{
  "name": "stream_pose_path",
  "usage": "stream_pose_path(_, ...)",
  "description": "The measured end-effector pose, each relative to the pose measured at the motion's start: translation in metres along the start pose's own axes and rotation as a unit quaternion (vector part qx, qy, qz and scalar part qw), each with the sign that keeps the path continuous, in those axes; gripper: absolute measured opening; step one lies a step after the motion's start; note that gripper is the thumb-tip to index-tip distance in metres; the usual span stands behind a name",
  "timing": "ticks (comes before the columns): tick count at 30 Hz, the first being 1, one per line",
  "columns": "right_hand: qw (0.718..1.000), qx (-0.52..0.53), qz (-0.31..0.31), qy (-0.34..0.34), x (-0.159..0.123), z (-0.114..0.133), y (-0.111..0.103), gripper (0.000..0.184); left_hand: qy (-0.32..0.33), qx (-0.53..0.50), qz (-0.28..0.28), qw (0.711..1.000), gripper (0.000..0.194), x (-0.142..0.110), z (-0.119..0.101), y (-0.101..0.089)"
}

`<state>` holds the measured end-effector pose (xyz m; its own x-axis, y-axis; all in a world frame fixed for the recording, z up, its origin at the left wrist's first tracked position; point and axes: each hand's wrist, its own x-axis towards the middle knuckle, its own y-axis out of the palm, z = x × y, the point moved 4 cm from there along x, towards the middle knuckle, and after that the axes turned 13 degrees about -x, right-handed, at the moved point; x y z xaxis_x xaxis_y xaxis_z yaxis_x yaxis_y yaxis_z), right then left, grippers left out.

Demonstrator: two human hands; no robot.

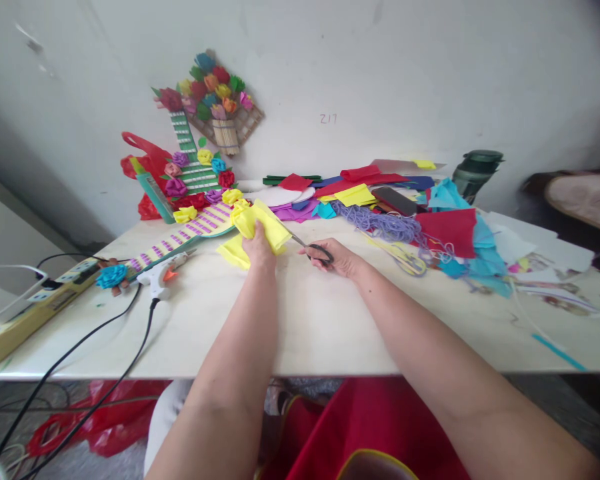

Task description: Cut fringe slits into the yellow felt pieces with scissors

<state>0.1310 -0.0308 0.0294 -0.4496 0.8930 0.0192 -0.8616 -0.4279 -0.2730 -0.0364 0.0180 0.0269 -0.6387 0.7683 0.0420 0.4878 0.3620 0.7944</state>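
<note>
My left hand point(258, 248) is closed on a folded piece of yellow crepe paper point(275, 230), part of which hangs below the hand. In my right hand point(336, 259) are black-handled scissors point(319, 252), fingers through the loops. Their blades point left and touch the paper's right edge; whether they are apart is too small to tell. Just behind my left hand, yellow paper roses point(232, 196) sit on a guitar-shaped board point(190, 230) with purple and yellow stripes.
A glue gun point(156, 277) and a power strip point(45, 305) with cords lie at left. Behind stand a paper flower basket point(225, 137) and a green striped piece point(195, 177). Coloured paper, purple yarn point(380, 223), a phone point(394, 201) and a dark bottle point(477, 175) fill the back right.
</note>
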Motion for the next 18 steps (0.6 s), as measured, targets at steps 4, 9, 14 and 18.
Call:
stream_pose_path(4,1.0,0.009,-0.007,0.001,0.0004,0.0009,0.0012,0.038,-0.001,-0.002,-0.004,1.0,0.035,0.0026,0.0014,-0.0016)
stream_pose_path(9,1.0,0.011,-0.022,0.004,0.0029,-0.0015,0.0006,0.035,-0.004,-0.009,-0.015,1.0,0.036,0.0033,0.0011,-0.003)
stream_pose_path(14,0.999,0.01,-0.006,0.03,0.001,-0.0017,0.0017,0.035,-0.004,-0.007,-0.011,1.0,0.034,0.0026,-0.0005,-0.0024)
stream_pose_path(18,0.999,0.01,0.005,0.035,-0.0004,-0.0012,0.0011,0.038,-0.009,-0.008,-0.003,1.0,0.034,0.0012,-0.0002,-0.0008)
